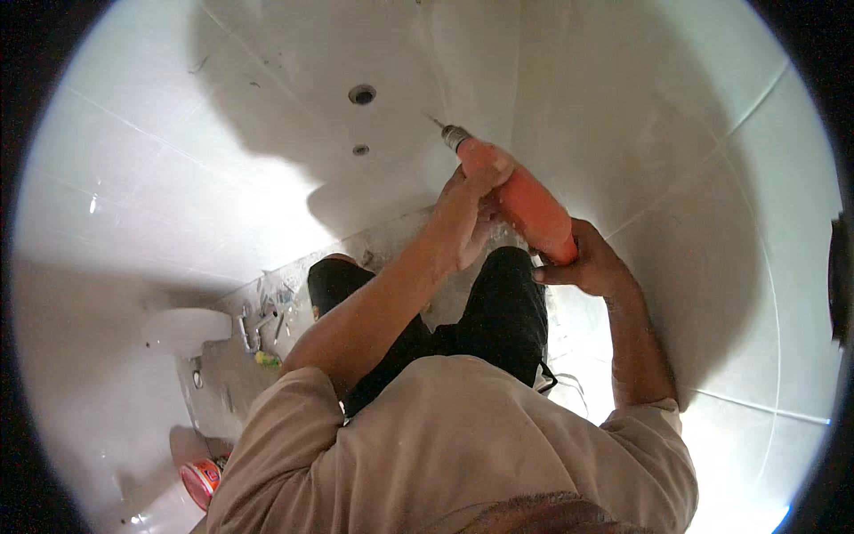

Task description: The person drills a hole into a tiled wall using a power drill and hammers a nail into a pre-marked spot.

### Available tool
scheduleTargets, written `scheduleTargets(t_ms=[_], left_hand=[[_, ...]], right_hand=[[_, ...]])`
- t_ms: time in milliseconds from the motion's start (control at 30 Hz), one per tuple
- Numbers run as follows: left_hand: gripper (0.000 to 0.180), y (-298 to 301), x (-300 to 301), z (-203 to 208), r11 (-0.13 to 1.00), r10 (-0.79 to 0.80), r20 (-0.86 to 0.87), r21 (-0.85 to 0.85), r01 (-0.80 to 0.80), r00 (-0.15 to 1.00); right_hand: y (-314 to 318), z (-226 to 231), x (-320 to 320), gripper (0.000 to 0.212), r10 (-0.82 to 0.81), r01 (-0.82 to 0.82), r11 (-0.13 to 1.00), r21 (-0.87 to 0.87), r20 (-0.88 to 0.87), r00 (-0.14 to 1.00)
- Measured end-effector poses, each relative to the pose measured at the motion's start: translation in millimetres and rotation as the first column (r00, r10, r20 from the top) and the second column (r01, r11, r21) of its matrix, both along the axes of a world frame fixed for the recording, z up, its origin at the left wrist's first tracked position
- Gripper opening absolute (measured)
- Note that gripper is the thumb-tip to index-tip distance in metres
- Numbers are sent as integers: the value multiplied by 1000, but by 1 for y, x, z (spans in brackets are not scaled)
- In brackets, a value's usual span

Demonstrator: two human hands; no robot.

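Right hand (594,260), right of centre: fingers grasping the rear of the drill (536,211). Left hand (464,214), upper centre: fingers around its front body. Drill tilted, upper centre; bit (433,119) points upper left, contact with wall (485,67) undeterminable.

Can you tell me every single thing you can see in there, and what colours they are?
drill: one, orange-red, in both hands
drill bit: one, grey, drill's tip
round holes: two, dark, wall ahead
tiled walls: several, whitish, around
basin: one, white, left
metal fittings: several, silver, beside basin
small item: one, yellow-green, near fittings
tub: one, mostly red, lower left
unclear object: one, dark, right edge
trousers: one pair, black, legs
shirt: one, beige, body
left hand: one, brown, drill's front
right hand: one, brown, drill's back
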State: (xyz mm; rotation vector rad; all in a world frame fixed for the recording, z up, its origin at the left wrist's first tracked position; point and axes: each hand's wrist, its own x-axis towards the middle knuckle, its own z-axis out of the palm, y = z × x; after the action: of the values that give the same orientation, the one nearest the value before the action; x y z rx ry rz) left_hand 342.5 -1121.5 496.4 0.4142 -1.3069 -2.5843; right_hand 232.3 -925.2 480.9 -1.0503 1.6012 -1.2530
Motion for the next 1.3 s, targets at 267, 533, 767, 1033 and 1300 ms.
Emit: scheduleTargets(t_ms=[267, 533, 767, 1033, 1300], left_hand=[[66, 18, 34, 21, 964, -203, -164, -208, 167, 965], [77, 3, -7, -20, 931, -357, -20, -86, 354, 934], [63, -43, -43, 0, 986, -153, -55, -79, 149, 987], [61, -73, -66, 63, 986, -131, -204, -128, 107, 970], [65, -79, -70, 54, 996, -25, -212, -85, 7, 977]], right_hand=[[12, -29, 98, 33, -666, 579, 744, -334, -310, 678], [-2, -44, 100, 39, -740, 740, 667, -91, -196, 643], [-61, -11, 67, 46, -730, 699, 679, -226, -312, 608], [-89, 20, 23, 42, -753, 592, 654, -471, -328, 571], [-101, 17, 13, 36, -728, 534, 678, -504, -366, 579]])
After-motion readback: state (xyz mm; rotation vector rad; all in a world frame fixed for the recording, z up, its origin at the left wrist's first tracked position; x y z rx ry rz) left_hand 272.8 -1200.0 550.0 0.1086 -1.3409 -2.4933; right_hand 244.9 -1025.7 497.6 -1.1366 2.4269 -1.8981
